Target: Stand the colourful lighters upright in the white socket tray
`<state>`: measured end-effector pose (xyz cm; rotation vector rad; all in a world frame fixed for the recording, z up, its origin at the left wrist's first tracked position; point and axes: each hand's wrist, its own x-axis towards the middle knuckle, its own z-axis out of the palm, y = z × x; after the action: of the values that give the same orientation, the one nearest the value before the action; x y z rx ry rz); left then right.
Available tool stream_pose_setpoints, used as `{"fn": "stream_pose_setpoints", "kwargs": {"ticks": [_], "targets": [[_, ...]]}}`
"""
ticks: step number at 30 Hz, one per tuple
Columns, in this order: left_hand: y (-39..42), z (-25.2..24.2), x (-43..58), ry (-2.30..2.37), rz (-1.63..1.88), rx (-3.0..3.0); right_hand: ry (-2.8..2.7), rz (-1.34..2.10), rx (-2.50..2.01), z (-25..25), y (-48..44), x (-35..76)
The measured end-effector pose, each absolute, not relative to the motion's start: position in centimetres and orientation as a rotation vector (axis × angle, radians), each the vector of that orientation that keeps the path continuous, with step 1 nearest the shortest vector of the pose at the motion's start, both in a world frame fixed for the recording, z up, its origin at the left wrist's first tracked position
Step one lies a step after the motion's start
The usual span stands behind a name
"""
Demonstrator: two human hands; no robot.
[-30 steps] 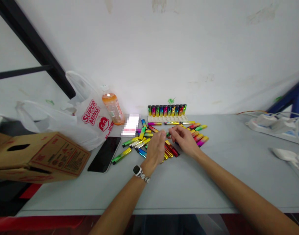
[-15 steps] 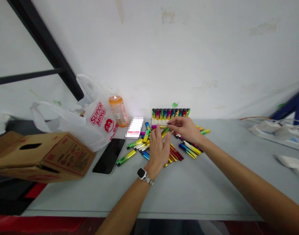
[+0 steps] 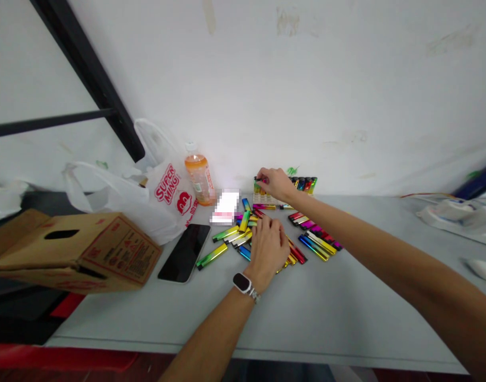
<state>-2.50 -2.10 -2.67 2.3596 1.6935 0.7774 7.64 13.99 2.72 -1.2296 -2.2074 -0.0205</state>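
Observation:
My right hand (image 3: pixel 278 183) is at the left end of an upright row of lighters (image 3: pixel 307 184), its fingers pinched on a lighter with a green-and-yellow body. The hand and forearm hide much of the row. A pale tray (image 3: pixel 262 198) shows under the row. Over the pile of loose lighters (image 3: pixel 227 234) lies my left hand (image 3: pixel 269 246), palm down, with bent fingers and the thumb apart from them. Its fingertips reach in among the lighters and are partly hidden. More lighters (image 3: pixel 318 247) in metallic blue, gold, silver, red and purple lie to the right of it.
A black-screened phone (image 3: pixel 184 253) and a cardboard box (image 3: pixel 107 249) are on the left of the grey table (image 3: pixel 326 313). Behind them stand a white plastic bag (image 3: pixel 155 212) and an orange drink bottle (image 3: pixel 199 178). A power strip (image 3: pixel 453 217) sits at right, and the wall closes off the back.
My right hand has moved left and back from the pile to the left end of the upright row. My left hand has lowered its fingers onto the loose lighters. The view has shifted slightly.

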Motion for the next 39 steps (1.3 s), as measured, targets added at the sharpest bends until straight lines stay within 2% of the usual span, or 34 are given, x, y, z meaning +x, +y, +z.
{"fn": "stream_pose_setpoints", "kwargs": {"ticks": [11, 17, 26, 39], "targets": [[-1.7, -3.0, -2.6, 1.709, 0.752, 2.389, -2.275, -0.009, -1.196, 1.9, 16.3, 7.6], [-1.5, -3.0, -2.8, 1.723, 0.733, 2.415, -2.204, -0.261, -1.185, 1.7, 15.1, 8.2], [-0.8, -2.0, -4.8, 1.281, 0.667, 2.504, -2.265, -0.283, -1.337, 1.4, 12.4, 8.8], [-1.2, -1.0, -2.4, 1.218, 0.490, 2.581, -1.735, -0.106, -1.304, 0.4, 5.3, 13.7]]}}
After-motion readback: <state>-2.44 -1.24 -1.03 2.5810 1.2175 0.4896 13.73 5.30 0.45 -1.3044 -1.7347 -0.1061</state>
